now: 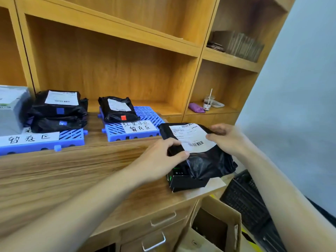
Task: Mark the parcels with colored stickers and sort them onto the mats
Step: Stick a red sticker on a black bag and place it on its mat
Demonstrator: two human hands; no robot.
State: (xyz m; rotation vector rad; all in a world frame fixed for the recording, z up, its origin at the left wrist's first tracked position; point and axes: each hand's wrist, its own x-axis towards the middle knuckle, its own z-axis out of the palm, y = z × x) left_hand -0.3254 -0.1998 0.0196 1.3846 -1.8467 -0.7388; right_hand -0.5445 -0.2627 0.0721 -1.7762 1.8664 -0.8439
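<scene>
At nine o'clock the left mat (72,138) carries two blue-stickered parcels (58,110), sorted by colour; the middle mat (145,113) holds one red-stickered parcel (118,110). At three o'clock on the bench (72,170), the left hand (161,157) and right hand (229,139) pinch a third, unmarked parcel (200,151), likely reading its label (190,138).

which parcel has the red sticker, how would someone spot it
Look at the wooden counter under the shelves: two blue mats lie on it. The parcel is the single black bag on the right-hand mat. Its red sticker sets it apart; the left stack's stickers are blue.
</scene>
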